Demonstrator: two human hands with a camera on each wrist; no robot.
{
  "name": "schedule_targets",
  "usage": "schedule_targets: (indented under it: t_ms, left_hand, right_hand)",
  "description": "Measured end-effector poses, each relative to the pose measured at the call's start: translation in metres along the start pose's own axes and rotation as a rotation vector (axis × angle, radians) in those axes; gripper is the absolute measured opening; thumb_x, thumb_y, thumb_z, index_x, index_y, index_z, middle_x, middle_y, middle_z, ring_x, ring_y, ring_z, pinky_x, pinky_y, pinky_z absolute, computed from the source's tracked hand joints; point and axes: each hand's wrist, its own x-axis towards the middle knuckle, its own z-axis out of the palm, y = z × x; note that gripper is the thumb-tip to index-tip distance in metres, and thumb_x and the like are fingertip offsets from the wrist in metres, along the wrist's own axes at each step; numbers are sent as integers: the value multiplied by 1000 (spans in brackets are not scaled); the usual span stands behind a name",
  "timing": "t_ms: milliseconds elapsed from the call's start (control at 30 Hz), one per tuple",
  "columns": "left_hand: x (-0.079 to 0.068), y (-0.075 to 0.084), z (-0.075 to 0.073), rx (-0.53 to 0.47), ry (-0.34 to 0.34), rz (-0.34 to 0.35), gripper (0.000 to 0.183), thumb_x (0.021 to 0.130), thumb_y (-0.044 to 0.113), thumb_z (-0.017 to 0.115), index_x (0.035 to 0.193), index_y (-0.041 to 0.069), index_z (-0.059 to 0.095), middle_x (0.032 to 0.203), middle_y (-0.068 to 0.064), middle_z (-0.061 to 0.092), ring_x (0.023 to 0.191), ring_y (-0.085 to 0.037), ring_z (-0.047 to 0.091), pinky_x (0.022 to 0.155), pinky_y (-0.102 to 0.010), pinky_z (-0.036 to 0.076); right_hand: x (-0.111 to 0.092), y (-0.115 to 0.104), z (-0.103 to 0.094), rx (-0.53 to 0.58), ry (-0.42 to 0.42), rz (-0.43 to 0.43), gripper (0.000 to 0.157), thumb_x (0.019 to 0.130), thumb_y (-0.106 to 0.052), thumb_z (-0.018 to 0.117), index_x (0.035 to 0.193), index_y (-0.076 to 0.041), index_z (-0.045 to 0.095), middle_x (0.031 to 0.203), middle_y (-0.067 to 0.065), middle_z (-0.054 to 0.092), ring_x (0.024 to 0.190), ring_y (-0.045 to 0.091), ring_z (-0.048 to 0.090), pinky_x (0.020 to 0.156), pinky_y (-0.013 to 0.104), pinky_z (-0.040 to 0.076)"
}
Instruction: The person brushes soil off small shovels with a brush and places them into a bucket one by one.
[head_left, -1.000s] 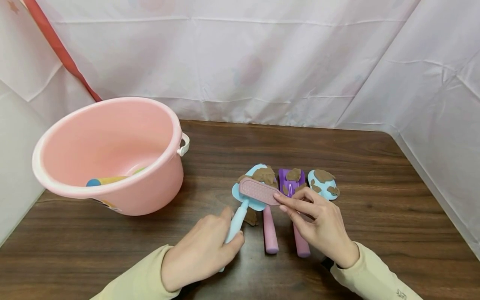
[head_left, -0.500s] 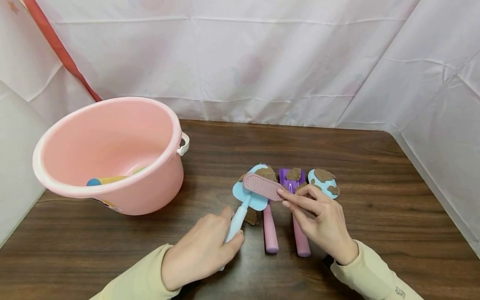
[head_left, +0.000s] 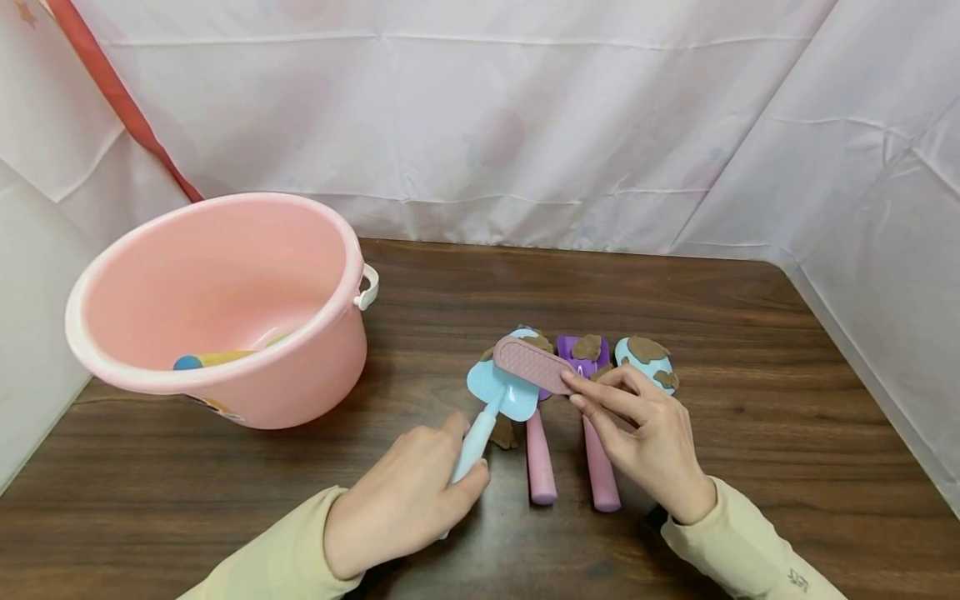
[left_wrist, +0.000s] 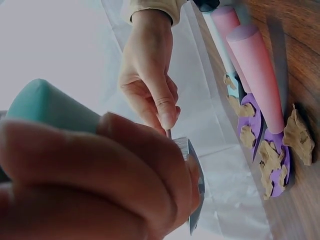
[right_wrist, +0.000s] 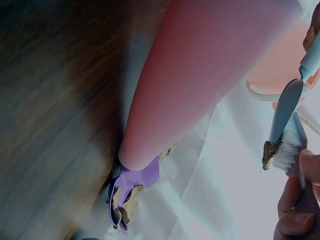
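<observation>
My left hand (head_left: 405, 492) grips the light blue handle of a toy shovel (head_left: 483, 383), held above the table with its blade pointing away. Brown clay-like lumps cling to the blade's far end (right_wrist: 270, 154). My right hand (head_left: 648, 433) pinches a pink brush (head_left: 534, 367) by its near end. Its white bristles (right_wrist: 289, 147) face down against the blade, as the right wrist view shows. Below lie two purple shovels with pink handles, one on the left (head_left: 542, 467) and one on the right (head_left: 600, 471), both smeared with brown lumps.
Another light blue shovel (head_left: 645, 367) with brown patches lies to the right, its handle hidden behind my right hand. A loose brown lump (head_left: 502, 433) rests on the wooden table (head_left: 712, 317). At left stands a large pink bucket (head_left: 330, 367) with a yellow-and-blue object (head_left: 213, 360) inside.
The brush has slid a little to the right and away across the shovel blade, my right hand moving with it. My left hand and the shovel have hardly moved.
</observation>
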Motion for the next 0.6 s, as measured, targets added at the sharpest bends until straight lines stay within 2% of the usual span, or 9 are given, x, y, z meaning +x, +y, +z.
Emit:
schedule_targets:
  t_ms: [167,333,600]
  left_hand:
    - [-1,-1,0,0,-5,4,14,87,15,54,78,11,44,55,7,35,46,-5,35,40,-23,30]
    - [-1,-1,0,-9,-19,6,13,87,14,54,79,11,45,55,7,34,46,-4,34,39,-22,30]
    - [-2,-1,0,-5,-18,-13,14,87,15,55,78,11,45,55,7,35,46,-5,34,40,-23,30]
  right_hand:
    - [1,1,0,-40,31,-12,29,80,-11,75,107,-19,75,82,-6,63,56,2,40,49,11,27]
    - [1,2,-1,-38,24,24,37,74,-3,78,107,-19,75,80,-6,63,56,1,36,48,11,26]
    - [2,5,-3,-28,25,50,34,76,-3,76,106,-18,75,79,-5,62,54,0,33,48,12,25]
